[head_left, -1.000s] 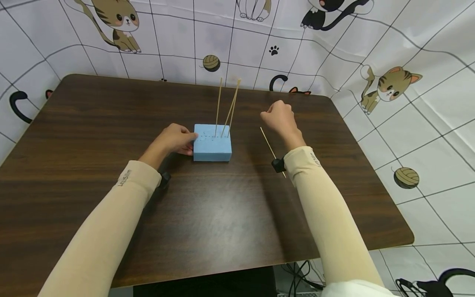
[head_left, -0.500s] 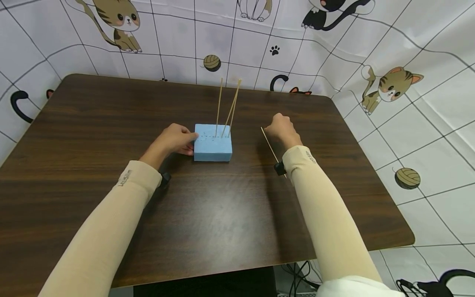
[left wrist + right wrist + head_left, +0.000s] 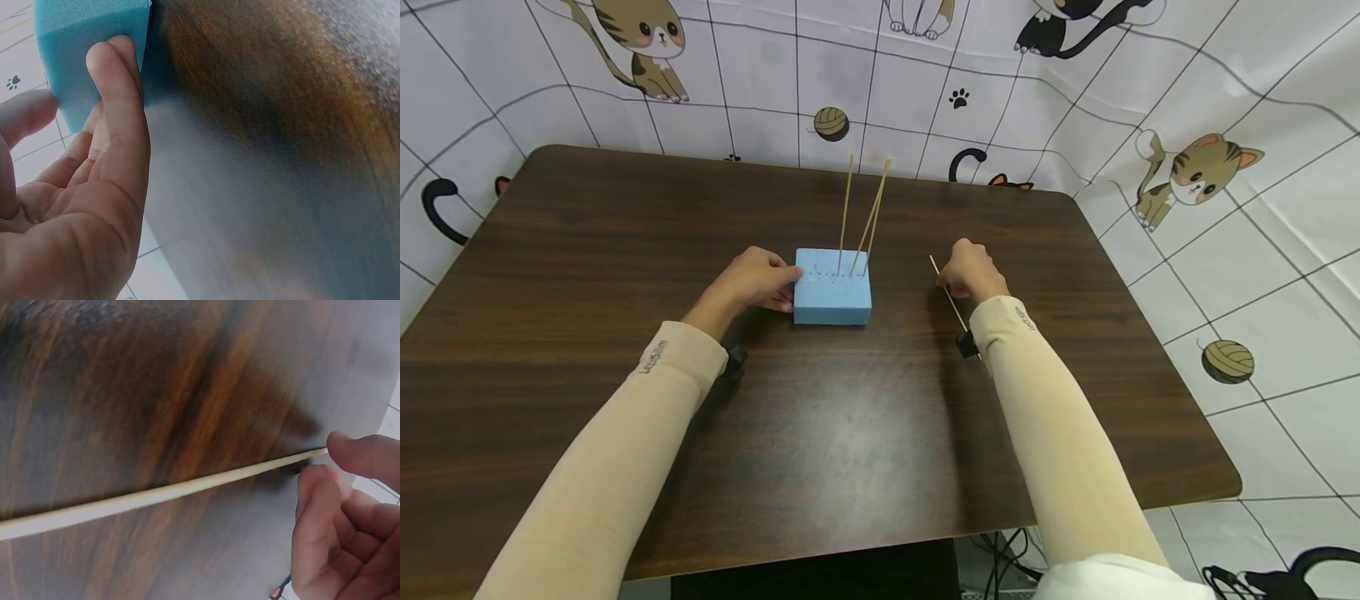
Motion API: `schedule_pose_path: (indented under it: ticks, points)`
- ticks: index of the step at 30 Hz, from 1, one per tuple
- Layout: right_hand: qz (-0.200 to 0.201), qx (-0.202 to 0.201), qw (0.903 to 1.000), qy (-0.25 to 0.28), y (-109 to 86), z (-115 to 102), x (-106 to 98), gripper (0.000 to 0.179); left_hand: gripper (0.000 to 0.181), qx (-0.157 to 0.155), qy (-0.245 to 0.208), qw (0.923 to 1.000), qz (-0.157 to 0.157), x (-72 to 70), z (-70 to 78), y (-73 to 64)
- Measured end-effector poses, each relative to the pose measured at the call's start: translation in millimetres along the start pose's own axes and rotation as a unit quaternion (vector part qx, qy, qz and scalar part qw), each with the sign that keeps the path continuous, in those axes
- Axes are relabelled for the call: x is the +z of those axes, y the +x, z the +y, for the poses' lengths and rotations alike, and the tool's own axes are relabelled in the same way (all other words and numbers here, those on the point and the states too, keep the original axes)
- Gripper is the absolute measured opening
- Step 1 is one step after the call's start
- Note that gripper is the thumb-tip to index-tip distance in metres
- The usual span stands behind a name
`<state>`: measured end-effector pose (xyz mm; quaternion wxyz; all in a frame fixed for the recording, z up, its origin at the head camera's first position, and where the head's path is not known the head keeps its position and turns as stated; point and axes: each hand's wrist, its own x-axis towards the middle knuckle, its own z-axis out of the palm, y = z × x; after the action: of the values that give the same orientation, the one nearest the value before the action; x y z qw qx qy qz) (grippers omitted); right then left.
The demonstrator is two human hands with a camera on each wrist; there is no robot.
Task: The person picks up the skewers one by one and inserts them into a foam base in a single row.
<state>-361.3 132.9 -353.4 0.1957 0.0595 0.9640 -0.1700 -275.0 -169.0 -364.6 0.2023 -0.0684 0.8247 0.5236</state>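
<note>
A light blue foam block (image 3: 831,305) sits on the table, with three thin wooden skewers (image 3: 846,212) standing in its top; two lean together at their upper ends. My left hand (image 3: 752,279) rests against the block's left side. In the left wrist view its thumb touches one edge and its fairly straight fingers press on the side face (image 3: 75,59). A loose skewer (image 3: 156,495) lies slanted on the table at the right. My right hand (image 3: 973,273) is over its far part, thumb (image 3: 362,459) beside the skewer's end, with a gap between thumb and forefinger.
The dark wood table (image 3: 625,217) has its rounded far right corner beyond my right hand. A white sheet with cat drawings (image 3: 910,92) hangs behind and to the right. Black cables (image 3: 1000,554) show below the front edge. Small holes dot the block's top.
My right hand has come down and nearer, from beyond the loose skewer's far end to right over it. The left hand and the block have stayed put.
</note>
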Motion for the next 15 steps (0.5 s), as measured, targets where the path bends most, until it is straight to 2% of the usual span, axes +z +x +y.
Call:
schedule_pose_path:
  ticks: [9, 15]
  points:
    - [-0.007, -0.012, 0.9997, -0.021, -4.8, -3.6, 0.9, 0.024, 0.039, -0.007, -0.002, 1.0, 0.0, -0.1, 1.1, 0.8]
    - [-0.003, -0.02, 0.9991, -0.038, -5.6, -4.3, 2.0, 0.027, 0.039, -0.008, -0.004, 1.0, 0.004, -0.6, -0.8, 1.8]
